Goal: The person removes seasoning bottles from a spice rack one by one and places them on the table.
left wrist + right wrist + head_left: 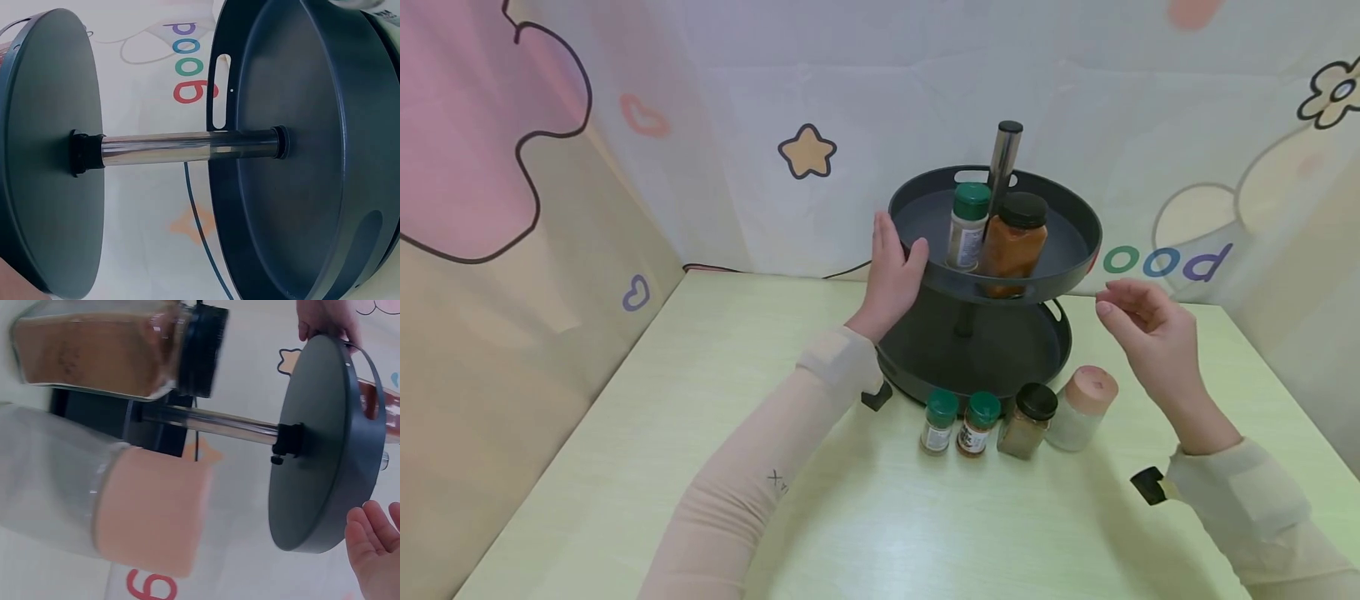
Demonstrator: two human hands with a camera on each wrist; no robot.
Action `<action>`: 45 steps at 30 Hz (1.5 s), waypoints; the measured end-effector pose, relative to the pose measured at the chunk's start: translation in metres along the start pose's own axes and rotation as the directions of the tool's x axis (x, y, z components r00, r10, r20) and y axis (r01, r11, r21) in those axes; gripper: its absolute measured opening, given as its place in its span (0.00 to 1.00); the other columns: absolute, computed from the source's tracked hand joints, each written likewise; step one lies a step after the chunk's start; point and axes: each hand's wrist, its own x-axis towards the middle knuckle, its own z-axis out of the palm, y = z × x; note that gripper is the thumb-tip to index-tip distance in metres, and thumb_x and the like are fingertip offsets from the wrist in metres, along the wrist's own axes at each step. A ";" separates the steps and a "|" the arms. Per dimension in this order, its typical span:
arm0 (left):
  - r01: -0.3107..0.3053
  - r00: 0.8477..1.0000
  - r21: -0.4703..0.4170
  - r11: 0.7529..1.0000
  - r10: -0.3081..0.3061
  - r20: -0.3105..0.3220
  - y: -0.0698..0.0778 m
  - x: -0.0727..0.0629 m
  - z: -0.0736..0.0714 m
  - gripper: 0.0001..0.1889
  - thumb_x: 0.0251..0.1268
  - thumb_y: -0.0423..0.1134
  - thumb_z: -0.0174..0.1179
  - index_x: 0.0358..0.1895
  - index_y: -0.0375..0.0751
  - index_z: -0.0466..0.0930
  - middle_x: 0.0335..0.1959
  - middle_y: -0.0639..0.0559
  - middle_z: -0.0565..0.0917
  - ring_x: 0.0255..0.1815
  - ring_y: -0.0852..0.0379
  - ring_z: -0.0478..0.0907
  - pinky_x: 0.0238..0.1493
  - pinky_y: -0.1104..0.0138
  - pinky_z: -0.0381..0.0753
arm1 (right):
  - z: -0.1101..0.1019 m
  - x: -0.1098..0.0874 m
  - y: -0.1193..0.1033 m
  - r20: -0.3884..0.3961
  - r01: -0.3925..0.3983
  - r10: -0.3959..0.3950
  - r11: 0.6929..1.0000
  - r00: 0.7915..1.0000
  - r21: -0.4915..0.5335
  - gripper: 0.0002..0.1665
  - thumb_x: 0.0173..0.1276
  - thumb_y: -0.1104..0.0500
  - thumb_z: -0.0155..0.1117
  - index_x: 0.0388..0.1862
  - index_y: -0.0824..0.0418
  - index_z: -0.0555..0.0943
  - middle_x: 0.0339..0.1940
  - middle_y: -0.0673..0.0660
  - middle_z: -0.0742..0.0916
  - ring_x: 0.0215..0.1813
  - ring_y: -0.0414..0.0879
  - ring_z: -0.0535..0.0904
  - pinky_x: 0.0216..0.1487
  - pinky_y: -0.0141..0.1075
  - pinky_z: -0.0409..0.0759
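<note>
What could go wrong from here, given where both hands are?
If the left hand, touching the rim of the upper tray, turns it abruptly, the green-capped bottle and black-lidded jar on it might slide or topple. The right hand hovers beside the tray, near the pink-lidded jar on the table; lowering it carelessly could tip that jar.

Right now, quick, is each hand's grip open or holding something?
Left hand: open, touching the side of the upper tray.
Right hand: open, fingers loosely bent, holding nothing.
</note>
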 end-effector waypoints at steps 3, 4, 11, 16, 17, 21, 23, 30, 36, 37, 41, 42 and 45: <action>-0.007 1.000 -0.007 1.000 0.007 -0.001 0.000 -0.001 0.001 0.38 0.65 0.50 0.39 0.69 0.43 0.27 0.71 0.53 0.30 0.71 0.60 0.28 0.70 0.63 0.39 | 0.000 0.003 -0.004 0.003 0.016 -0.016 1.000 1.000 -0.001 0.14 0.61 0.62 0.56 0.46 0.53 0.75 0.36 0.32 0.79 0.39 0.24 0.75 0.41 0.13 0.70; -0.007 1.000 -0.015 1.000 0.007 -0.001 0.000 -0.001 0.002 0.38 0.65 0.50 0.39 0.69 0.43 0.27 0.71 0.54 0.30 0.71 0.60 0.27 0.70 0.63 0.38 | 0.000 0.003 -0.005 0.007 0.022 -0.022 1.000 1.000 0.005 0.14 0.60 0.62 0.56 0.47 0.54 0.75 0.36 0.33 0.80 0.39 0.24 0.74 0.42 0.13 0.70; 0.001 1.000 -0.060 0.998 -0.002 -0.012 0.001 -0.006 0.006 0.39 0.64 0.51 0.41 0.69 0.46 0.26 0.71 0.56 0.29 0.71 0.61 0.28 0.70 0.63 0.39 | 0.002 0.007 -0.010 0.019 0.029 -0.030 0.999 0.999 0.020 0.15 0.60 0.63 0.57 0.46 0.54 0.74 0.37 0.35 0.80 0.41 0.26 0.75 0.42 0.14 0.71; -0.002 0.999 -0.072 0.997 0.000 -0.032 0.004 -0.010 0.010 0.40 0.64 0.51 0.41 0.69 0.46 0.25 0.71 0.56 0.30 0.71 0.61 0.29 0.70 0.62 0.39 | -0.001 0.012 -0.017 0.054 -0.011 0.012 1.000 0.998 -0.014 0.16 0.61 0.59 0.56 0.49 0.53 0.72 0.39 0.34 0.78 0.43 0.27 0.73 0.44 0.13 0.69; 0.000 0.999 -0.076 0.997 -0.003 -0.035 0.005 -0.010 0.010 0.40 0.63 0.51 0.41 0.69 0.46 0.26 0.71 0.56 0.30 0.72 0.60 0.29 0.70 0.62 0.39 | -0.002 0.014 -0.018 0.061 -0.017 0.019 1.000 0.998 -0.023 0.17 0.61 0.58 0.56 0.50 0.53 0.71 0.40 0.34 0.77 0.43 0.27 0.73 0.44 0.13 0.68; 0.016 0.998 -0.066 0.998 -0.020 -0.055 0.010 -0.014 0.013 0.40 0.63 0.50 0.42 0.69 0.44 0.27 0.72 0.54 0.31 0.72 0.58 0.30 0.70 0.61 0.41 | -0.005 0.018 -0.024 0.072 -0.028 0.031 0.999 0.997 -0.045 0.18 0.61 0.56 0.56 0.51 0.52 0.70 0.41 0.35 0.77 0.45 0.27 0.71 0.49 0.18 0.68; 0.024 0.998 -0.059 0.998 -0.028 -0.063 0.012 -0.015 0.015 0.40 0.63 0.50 0.42 0.69 0.44 0.28 0.72 0.54 0.31 0.72 0.58 0.31 0.70 0.61 0.41 | -0.005 0.020 -0.025 0.074 -0.035 0.039 0.998 0.996 -0.052 0.18 0.61 0.56 0.56 0.51 0.51 0.70 0.41 0.35 0.77 0.46 0.28 0.71 0.53 0.24 0.68; 0.021 0.994 -0.023 1.000 -0.023 -0.104 0.014 -0.018 0.018 0.40 0.62 0.50 0.42 0.69 0.42 0.29 0.72 0.50 0.33 0.72 0.57 0.33 0.69 0.61 0.43 | -0.003 0.028 -0.030 0.078 -0.041 0.046 0.997 0.996 -0.064 0.22 0.59 0.55 0.58 0.53 0.56 0.70 0.40 0.33 0.77 0.46 0.27 0.70 0.63 0.36 0.63; 0.017 0.992 -0.001 1.000 -0.017 -0.122 0.015 -0.019 0.020 0.39 0.62 0.50 0.41 0.69 0.41 0.30 0.72 0.50 0.34 0.72 0.56 0.34 0.69 0.60 0.44 | 0.001 0.034 -0.036 0.125 -0.075 0.089 0.991 0.988 -0.113 0.29 0.59 0.50 0.58 0.58 0.58 0.67 0.49 0.46 0.78 0.50 0.31 0.69 0.64 0.45 0.60; 0.015 0.992 0.003 1.000 -0.014 -0.123 0.015 -0.019 0.020 0.39 0.62 0.50 0.41 0.69 0.41 0.30 0.72 0.49 0.34 0.72 0.56 0.34 0.69 0.60 0.44 | 0.002 0.035 -0.037 0.136 -0.077 0.094 0.990 0.986 -0.122 0.30 0.59 0.50 0.57 0.59 0.59 0.66 0.51 0.49 0.77 0.52 0.34 0.69 0.64 0.45 0.60; 0.014 0.993 0.008 1.000 -0.013 -0.119 0.016 -0.020 0.020 0.39 0.63 0.50 0.41 0.69 0.41 0.30 0.72 0.49 0.34 0.72 0.56 0.33 0.70 0.60 0.43 | 0.007 0.040 -0.042 0.170 -0.061 0.087 0.986 0.982 -0.154 0.32 0.60 0.48 0.57 0.60 0.60 0.65 0.56 0.60 0.74 0.56 0.47 0.68 0.62 0.44 0.63; 0.017 0.993 0.009 1.000 -0.015 -0.117 0.016 -0.020 0.020 0.39 0.63 0.50 0.41 0.69 0.41 0.29 0.72 0.49 0.34 0.72 0.56 0.33 0.70 0.60 0.43 | 0.009 0.041 -0.044 0.177 -0.058 0.086 0.986 0.980 -0.157 0.33 0.60 0.48 0.57 0.61 0.60 0.64 0.56 0.61 0.74 0.56 0.49 0.68 0.62 0.43 0.64; 0.023 0.993 0.011 1.000 -0.022 -0.114 0.016 -0.020 0.020 0.39 0.63 0.50 0.41 0.69 0.42 0.29 0.72 0.50 0.33 0.72 0.56 0.33 0.70 0.60 0.43 | 0.013 0.044 -0.047 0.185 -0.050 0.080 0.985 0.980 -0.163 0.33 0.60 0.48 0.57 0.61 0.60 0.64 0.56 0.62 0.74 0.56 0.50 0.69 0.58 0.38 0.67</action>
